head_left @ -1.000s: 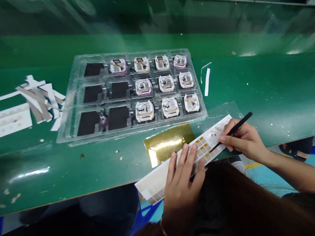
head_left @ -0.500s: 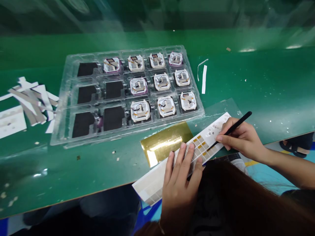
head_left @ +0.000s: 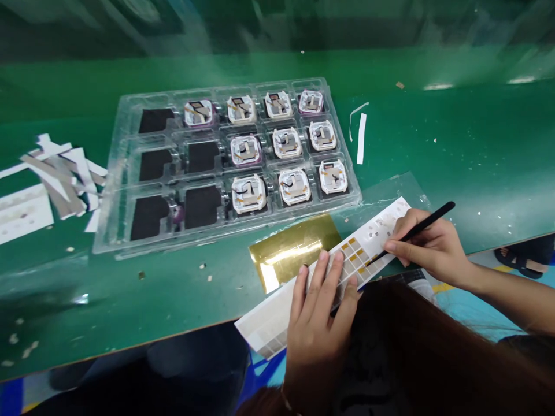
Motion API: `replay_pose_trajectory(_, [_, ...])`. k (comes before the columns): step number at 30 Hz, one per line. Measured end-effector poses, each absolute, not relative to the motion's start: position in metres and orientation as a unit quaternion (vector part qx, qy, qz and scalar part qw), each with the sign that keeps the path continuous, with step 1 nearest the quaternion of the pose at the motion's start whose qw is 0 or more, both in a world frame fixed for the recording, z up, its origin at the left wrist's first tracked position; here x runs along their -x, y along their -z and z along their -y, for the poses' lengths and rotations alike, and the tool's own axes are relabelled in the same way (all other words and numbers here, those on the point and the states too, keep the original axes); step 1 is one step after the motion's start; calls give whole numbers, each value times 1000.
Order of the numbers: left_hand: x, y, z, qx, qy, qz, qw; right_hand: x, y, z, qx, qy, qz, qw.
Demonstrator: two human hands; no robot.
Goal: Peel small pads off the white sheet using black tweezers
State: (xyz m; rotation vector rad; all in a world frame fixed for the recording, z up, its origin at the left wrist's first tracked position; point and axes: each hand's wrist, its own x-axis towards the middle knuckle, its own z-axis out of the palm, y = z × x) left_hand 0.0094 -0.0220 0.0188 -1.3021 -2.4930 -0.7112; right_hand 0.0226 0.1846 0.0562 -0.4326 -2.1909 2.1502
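Where hands (head_left: 318, 323) cover the strip (head_left: 271, 320), gold film (head_left: 295, 248) adjoins.

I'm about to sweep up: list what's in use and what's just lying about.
In use:
black tool, in right hand
white sheet, under left hand
gold pieces, by the tool's tip
probably gold sheet, tray, cases

Lying about, apparently:
paper strips
white card
white strip
scraps

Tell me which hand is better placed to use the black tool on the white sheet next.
Probably the right hand: it grips the black tool, with the tip down at the white sheet. The left hand lies across that sheet, fingers spread.
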Motion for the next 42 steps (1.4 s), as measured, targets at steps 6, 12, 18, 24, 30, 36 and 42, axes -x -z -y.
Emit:
replay_pose_trajectory(6, [-9,-18,22,445,251,850,130,-23,-54,-184,130,-691,710,24])
replay_pose_trajectory(12, [-12,-15,17,418,290,849,145,-23,-55,-185,125,-694,708,26])
replay_pose_trajectory(18, [-12,-13,15,410,296,848,156,-22,-56,-186,118,-691,712,28])
replay_pose_trajectory(24, [-13,-14,15,412,300,846,155,-21,-56,-186,117,-691,713,29])
replay_pose_trajectory(30, [-13,-14,15,410,300,847,156,-21,-55,-186,114,-701,703,28])
replay_pose_trajectory(36, [-12,-14,15,411,304,846,153,-21,-55,-187,115,-702,702,27])
replay_pose_trajectory(42, [-13,-13,15,414,304,844,153,-20,-55,-186,120,-703,701,24])
